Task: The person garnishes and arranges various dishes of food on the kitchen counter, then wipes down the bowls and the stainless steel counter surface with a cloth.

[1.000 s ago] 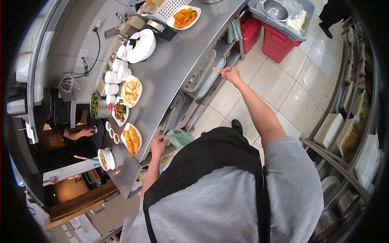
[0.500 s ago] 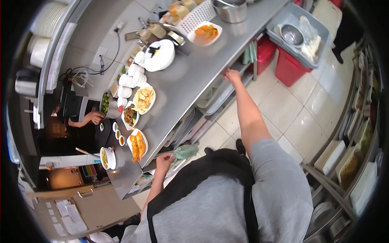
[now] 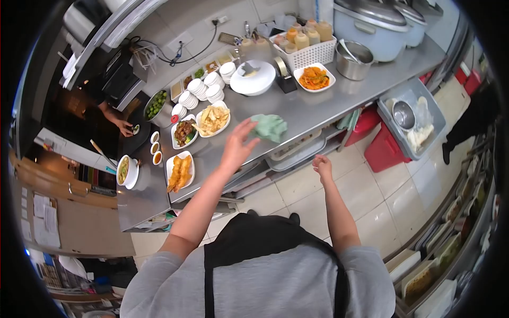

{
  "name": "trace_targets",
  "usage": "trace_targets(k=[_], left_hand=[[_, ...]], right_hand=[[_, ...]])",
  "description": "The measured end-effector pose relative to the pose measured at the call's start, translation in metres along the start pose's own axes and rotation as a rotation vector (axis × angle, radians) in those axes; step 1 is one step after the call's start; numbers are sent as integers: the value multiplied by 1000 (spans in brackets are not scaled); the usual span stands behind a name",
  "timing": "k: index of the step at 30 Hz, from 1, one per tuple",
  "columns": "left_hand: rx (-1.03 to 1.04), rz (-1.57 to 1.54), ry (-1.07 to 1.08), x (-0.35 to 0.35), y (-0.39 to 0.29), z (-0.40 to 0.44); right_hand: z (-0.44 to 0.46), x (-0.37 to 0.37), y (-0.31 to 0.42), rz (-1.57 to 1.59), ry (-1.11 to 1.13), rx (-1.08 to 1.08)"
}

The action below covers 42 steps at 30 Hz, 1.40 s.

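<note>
My left hand point(image 3: 237, 147) reaches over the steel counter, its fingers at the near side of a crumpled green cloth point(image 3: 269, 128), which they hold by its edge. Just left of it are a white dish of pale fried pieces point(image 3: 213, 120) and a dish of meat with broccoli point(image 3: 185, 132). A dish of golden fried pieces point(image 3: 181, 172) sits closer to the counter's corner. My right hand point(image 3: 322, 165) hangs in front of the counter edge with loosely bent fingers, holding nothing.
Stacked small white dishes point(image 3: 197, 88), a large white bowl point(image 3: 253, 78), a dish of orange food point(image 3: 314, 78) and a steel pot point(image 3: 354, 59) line the counter point(image 3: 313, 108). Another person's hand point(image 3: 125, 129) is at the left. A grey tub point(image 3: 424, 124) rests on a red bin point(image 3: 383, 151).
My left hand has lifted the green cloth from below the counter edge to above the counter. My right hand has come away from the counter's edge. The view has turned.
</note>
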<state>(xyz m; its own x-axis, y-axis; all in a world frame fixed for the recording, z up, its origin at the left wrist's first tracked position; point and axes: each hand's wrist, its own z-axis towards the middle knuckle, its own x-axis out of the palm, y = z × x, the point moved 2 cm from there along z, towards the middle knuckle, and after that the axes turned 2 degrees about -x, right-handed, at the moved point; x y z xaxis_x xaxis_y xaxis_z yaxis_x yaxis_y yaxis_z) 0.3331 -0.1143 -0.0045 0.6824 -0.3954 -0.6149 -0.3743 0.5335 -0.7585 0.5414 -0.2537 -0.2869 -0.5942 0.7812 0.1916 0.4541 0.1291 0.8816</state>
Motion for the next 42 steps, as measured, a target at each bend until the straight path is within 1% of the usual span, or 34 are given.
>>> trace_targets(k=[1, 3, 4, 5, 7, 8, 9, 11, 12, 14, 16, 18, 20, 21, 23, 27, 29, 30, 31, 32, 33, 35, 37, 39, 40, 42], left_hand=[[2, -1, -23, 2, 3, -1], [135, 247, 92, 10, 11, -16], [67, 190, 128, 12, 14, -25], [5, 132, 163, 12, 18, -35], [-88, 48, 252, 11, 44, -53], [-157, 1, 287, 4, 43, -59], [-222, -49, 324, -3, 42, -64], [-224, -76, 312, -15, 50, -72], [-232, -103, 317, -22, 56, -76], [-224, -161, 279, -33, 72, -82], [-210, -227, 246, -45, 84, -84], [-338, -174, 321, -57, 91, -81], [-343, -218, 302, -64, 103, -76], [-356, -256, 290, -69, 110, -72], [-328, -266, 271, -79, 118, -57], [-342, -279, 243, -95, 129, -24], [-321, -267, 242, -93, 137, -9], [-327, -269, 282, -89, 139, -4], [-280, -261, 270, -87, 139, 2], [-235, -252, 258, -85, 139, 6], [-244, -250, 300, -85, 136, 8], [-260, -331, 289, -86, 128, 12], [-284, -383, 306, -85, 131, 13], [-338, -394, 254, -88, 134, 14], [-342, -424, 232, -88, 139, 14], [-389, -472, 222, -85, 140, 16]], right_hand=[[3, 6, 11, -10, 17, -13], [3, 23, 51, -157, -65, -443], [-4, 32, 76, -376, -97, -528], [-7, 44, 95, -372, -76, -558], [-15, 73, 125, -731, -113, -1046], [-16, 89, 134, -732, 32, -1009], [-15, 106, 138, -729, 42, -1028], [-15, 144, 138, -1055, 229, -1256], [-5, 157, 131, -1053, 230, -1272], [24, 186, 103, -1325, 405, -1105], [47, 209, 101, -1339, 385, -1092], [68, 228, 110, -1358, 354, -1078], [86, 241, 113, -1374, 339, -1028], [93, 248, 114, -1378, 334, -1038], [105, 257, 118, -1404, 312, -972], [108, 262, 119, -1426, 293, -937], [96, 252, 118, -1338, 291, -1009], [86, 247, 123, -1301, 322, -997], [79, 241, 127, -1259, 349, -980], [88, 230, 118, -1127, 278, -1122], [87, 217, 121, -1126, 257, -1082], [95, 188, 134, -763, 174, -823], [122, 147, 138, -504, 111, -205], [118, 118, 158, -40, 32, -36], [117, 110, 168, -51, 36, -29], [123, 101, 185, 248, 19, -38]])
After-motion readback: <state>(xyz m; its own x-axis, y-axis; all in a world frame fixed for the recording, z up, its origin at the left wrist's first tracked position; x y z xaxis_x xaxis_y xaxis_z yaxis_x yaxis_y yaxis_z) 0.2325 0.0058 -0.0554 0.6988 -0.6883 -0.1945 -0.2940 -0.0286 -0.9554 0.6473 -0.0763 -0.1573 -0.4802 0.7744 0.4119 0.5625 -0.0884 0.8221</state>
